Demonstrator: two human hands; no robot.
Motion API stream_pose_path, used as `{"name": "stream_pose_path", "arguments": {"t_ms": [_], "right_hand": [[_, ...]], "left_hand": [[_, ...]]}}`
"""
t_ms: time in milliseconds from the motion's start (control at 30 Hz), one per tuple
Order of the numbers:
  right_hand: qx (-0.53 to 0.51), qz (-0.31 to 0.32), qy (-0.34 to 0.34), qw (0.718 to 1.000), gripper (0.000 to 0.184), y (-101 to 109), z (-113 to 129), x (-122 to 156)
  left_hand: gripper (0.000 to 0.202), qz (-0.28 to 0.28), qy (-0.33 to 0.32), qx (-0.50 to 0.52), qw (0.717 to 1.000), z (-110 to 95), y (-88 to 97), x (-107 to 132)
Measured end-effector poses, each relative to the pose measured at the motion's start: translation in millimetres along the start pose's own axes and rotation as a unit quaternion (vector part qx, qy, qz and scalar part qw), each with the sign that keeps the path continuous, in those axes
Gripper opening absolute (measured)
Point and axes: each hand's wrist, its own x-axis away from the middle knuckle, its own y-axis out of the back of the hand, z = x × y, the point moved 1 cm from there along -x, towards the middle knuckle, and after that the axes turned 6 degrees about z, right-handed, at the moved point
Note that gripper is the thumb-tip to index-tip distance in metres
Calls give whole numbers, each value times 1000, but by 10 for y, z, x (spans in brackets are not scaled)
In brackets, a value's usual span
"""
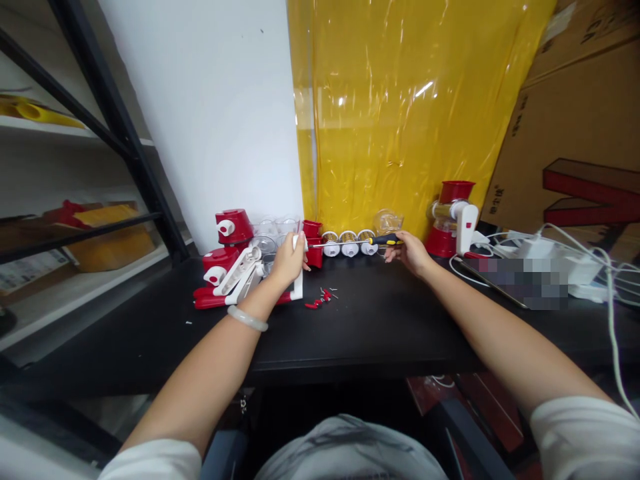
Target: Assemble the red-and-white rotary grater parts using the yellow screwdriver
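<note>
My left hand [289,261] is closed round a white upright part [299,285] of a red and white plastic device standing on the black table [370,327]. My right hand [411,252] grips a screwdriver [357,243] by its black and yellow handle. The shaft lies level and points left, with its tip at the white part near my left hand. Small red pieces and screws [323,299] lie on the table just in front of the device.
Red and white device parts [230,257] and clear cups [275,230] are piled at the left. Three small drums [349,243] line the back. An assembled red and white device [453,220], white cables [550,260], cardboard boxes [575,127], yellow film [400,107] and a shelf [75,220] surround the table.
</note>
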Motion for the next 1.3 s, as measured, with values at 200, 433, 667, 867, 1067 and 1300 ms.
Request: {"name": "stream_pose_path", "arguments": {"t_ms": [200,433,667,867,1067,1300], "right_hand": [[-4,-2,4,1000,27,-7,19,0],[4,-4,-3,1000,30,5,-4,-14],[-6,-9,11,1000,28,-19,23,-3],[2,-13,-1,1000,26,-17,8,-6],[-4,-19,-3,1000,24,-18,20,-3],[0,-14,1,1000,25,-24,15,-5]], "left_hand": [[36,0,-8,-2,1000,-13,13,0],[35,-1,-4,-3,1000,-22,12,6],[37,-2,-10,4,1000,4,8,-7],[36,0,-4,0,1000,-13,15,5],[36,-4,-8,-2,1000,-29,15,13],[37,-4,-9,-1,1000,-13,18,5]]}}
